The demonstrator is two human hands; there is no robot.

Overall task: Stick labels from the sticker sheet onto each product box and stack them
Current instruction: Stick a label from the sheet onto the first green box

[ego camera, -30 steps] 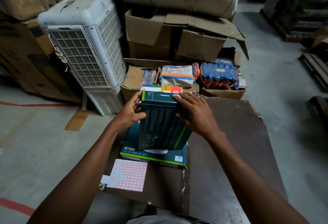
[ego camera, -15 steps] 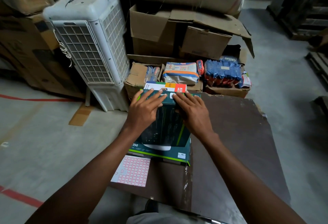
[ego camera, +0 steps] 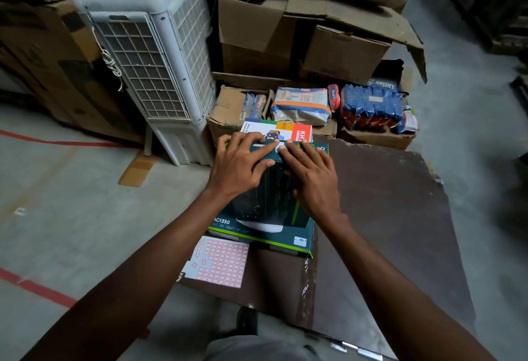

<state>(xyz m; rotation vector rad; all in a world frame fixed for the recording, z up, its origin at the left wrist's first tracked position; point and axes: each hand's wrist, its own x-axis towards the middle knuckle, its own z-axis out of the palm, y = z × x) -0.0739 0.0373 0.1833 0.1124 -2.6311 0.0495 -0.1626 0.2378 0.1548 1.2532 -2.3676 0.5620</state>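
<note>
Pressing flat, both hands point(ego camera: 274, 166) open-fingered on top dark box point(ego camera: 268, 203), long axis pointing away, sticker sheet point(ego camera: 220, 260) beside

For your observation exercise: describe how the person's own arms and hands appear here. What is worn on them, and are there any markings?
Both arms are bare from the bottom edge of the picture to the fingertips: no sleeves show. The left hand and right hand wear no gloves, and no rings, watch, wristband or markings can be seen on either. The fingernails are short and unpainted. Any clothing further up lies outside the picture.
</note>
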